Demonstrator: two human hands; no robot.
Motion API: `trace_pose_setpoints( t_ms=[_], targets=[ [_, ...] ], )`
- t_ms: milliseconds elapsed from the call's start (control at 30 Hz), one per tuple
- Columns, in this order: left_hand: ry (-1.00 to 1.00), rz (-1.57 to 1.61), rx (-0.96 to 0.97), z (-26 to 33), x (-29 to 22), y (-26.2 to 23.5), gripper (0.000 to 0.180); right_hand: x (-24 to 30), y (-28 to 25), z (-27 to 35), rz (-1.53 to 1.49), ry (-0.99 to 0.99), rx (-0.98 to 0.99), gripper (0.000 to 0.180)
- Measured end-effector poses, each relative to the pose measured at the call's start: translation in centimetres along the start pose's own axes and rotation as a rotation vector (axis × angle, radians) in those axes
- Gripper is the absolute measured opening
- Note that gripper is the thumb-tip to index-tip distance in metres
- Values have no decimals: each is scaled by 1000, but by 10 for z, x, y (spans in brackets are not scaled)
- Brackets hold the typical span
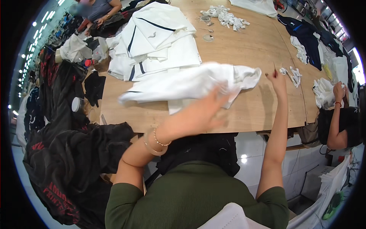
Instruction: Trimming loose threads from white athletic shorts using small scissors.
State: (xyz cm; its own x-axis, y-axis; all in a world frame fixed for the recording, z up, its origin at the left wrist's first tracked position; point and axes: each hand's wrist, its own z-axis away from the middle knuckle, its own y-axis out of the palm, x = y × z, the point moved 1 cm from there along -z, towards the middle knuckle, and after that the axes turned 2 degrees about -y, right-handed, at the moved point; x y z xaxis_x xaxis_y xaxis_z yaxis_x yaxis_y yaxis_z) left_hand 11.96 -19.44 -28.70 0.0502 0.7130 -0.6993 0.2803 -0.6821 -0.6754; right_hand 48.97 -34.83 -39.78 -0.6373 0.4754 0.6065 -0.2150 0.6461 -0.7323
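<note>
A white garment (171,84) with a dark stripe lies across the table in front of me, smeared by motion. My left hand (211,110), also blurred, is over its near edge; whether its fingers grip the cloth does not show. Farther right, my right hand (277,81) is closed above the bare tabletop, apart from the garment. A small, thin, dark reddish pointed thing (275,69) sticks up from its fingers, too small to name. Behind the blurred garment is a pile of white garments (152,38) with navy stripes.
White strips (228,17) lie at the table's (244,49) far side, with a small bundle (294,76) near my right hand. Dark garments (76,152) heap at left beside a clear jar (77,104). A person's hand (338,91) touches white cloth at right; another person (99,11) is far left.
</note>
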Motion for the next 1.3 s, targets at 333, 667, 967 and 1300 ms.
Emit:
trace_pose_setpoints(
  t_ms=[333,667,967,1300],
  targets=[
    [-913,-196,-270,131,141,-44,26,50,10,80,-516,409,75,23],
    [-1279,-386,-499,199,203,-24,33,97,81,56,-598,389,345,17],
    [-443,183,-1423,201,179,-87,13,121,8,107,-1219,349,40,9],
    [-727,-721,-822,139,219,-34,22,85,49,131,-826,479,172,12]
  ],
)
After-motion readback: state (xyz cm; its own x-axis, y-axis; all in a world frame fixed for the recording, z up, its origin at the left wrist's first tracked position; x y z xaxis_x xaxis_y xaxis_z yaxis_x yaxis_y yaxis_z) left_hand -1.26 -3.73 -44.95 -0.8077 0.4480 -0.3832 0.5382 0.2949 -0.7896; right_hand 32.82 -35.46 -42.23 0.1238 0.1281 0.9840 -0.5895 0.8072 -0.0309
